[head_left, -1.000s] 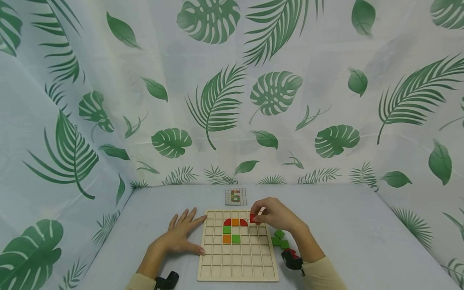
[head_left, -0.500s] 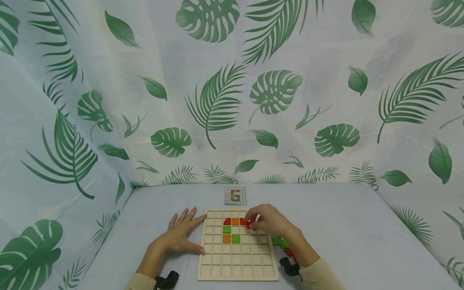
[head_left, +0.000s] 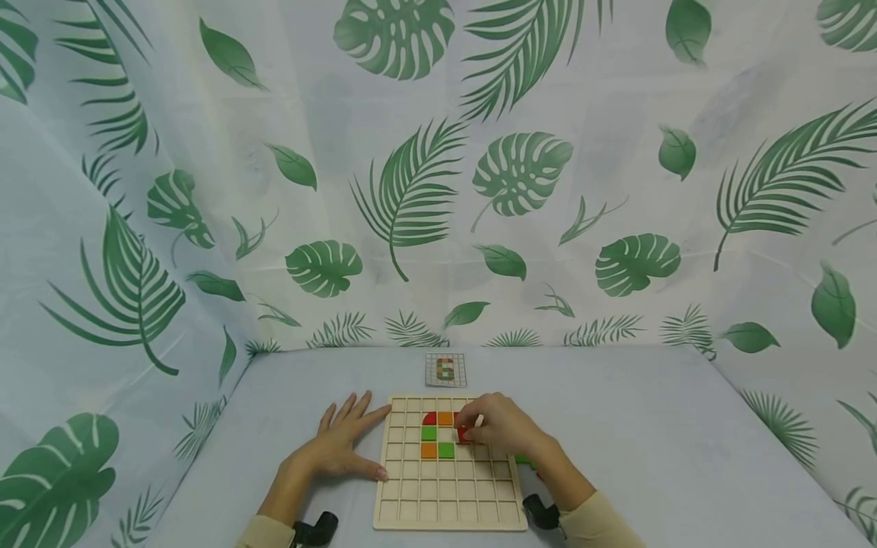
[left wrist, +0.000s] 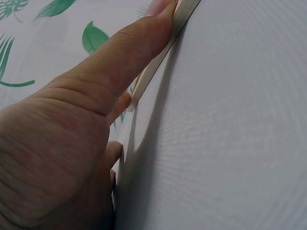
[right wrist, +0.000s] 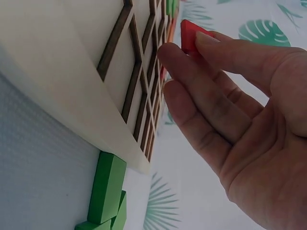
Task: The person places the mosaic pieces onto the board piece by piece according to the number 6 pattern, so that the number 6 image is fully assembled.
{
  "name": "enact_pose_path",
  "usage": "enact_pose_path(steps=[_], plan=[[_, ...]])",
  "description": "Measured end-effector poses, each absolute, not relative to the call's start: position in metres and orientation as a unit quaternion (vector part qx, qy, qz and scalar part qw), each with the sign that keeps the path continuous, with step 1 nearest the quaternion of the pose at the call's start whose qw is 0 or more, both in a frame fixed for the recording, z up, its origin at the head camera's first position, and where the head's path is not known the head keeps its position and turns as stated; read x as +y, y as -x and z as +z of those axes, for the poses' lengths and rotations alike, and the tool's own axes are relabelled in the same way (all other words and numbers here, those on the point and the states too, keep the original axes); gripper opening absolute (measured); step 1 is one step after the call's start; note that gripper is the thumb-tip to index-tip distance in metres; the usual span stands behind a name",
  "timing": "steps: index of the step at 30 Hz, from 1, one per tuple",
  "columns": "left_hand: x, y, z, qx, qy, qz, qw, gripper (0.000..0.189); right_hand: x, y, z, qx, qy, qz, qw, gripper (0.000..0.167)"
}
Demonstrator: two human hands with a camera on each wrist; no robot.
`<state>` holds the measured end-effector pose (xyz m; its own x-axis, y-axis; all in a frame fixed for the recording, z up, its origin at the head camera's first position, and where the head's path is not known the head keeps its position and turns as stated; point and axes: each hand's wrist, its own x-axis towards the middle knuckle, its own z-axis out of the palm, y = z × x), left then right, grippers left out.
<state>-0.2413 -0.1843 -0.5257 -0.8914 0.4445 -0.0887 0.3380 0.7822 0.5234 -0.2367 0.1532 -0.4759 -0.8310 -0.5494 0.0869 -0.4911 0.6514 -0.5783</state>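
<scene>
In the head view a wooden grid board (head_left: 448,517) lies on the table. My left hand (head_left: 336,449) has its fingers spread, thumb and forefinger touching the board's left edge; the left wrist view shows the thumb (left wrist: 144,36) against that edge. My right hand (head_left: 503,426) pinches a red tile (right wrist: 189,36) between thumb and fingers, close over the grid. Left of it sit a red rounded-corner tile (head_left: 429,418), an orange tile (head_left: 445,418), a green tile (head_left: 428,433), another orange tile (head_left: 428,451) and another green tile (head_left: 446,451). Fingers mostly cover a second red corner piece.
Behind the board lies a small card (head_left: 445,370) with a coloured figure on a grid. Loose green tiles (right wrist: 108,187) rest by the board's right edge, mostly behind my right forearm in the head view. A leaf-print cloth (head_left: 438,228) rises at the back.
My right hand has moved left and slightly toward me with the red tile, from the right of the top coloured row to just below its right end. The left hand stays put.
</scene>
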Motion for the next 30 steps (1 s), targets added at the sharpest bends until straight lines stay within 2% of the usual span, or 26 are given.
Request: enact_pose_path(steps=[11, 30], plan=[[-0.1836, 0.2418, -0.5268, 0.940, -0.209, 0.251, 0.102, 0.115, 0.1500, 0.2354, -0.4822, 0.909, 0.288, -0.298, 0.033, 0.013], [-0.1843, 0.2425, -0.5274, 0.938, -0.218, 0.250, 0.099, 0.115, 0.1487, 0.2312, -0.4827, 0.897, 0.304, -0.313, 0.071, 0.012]])
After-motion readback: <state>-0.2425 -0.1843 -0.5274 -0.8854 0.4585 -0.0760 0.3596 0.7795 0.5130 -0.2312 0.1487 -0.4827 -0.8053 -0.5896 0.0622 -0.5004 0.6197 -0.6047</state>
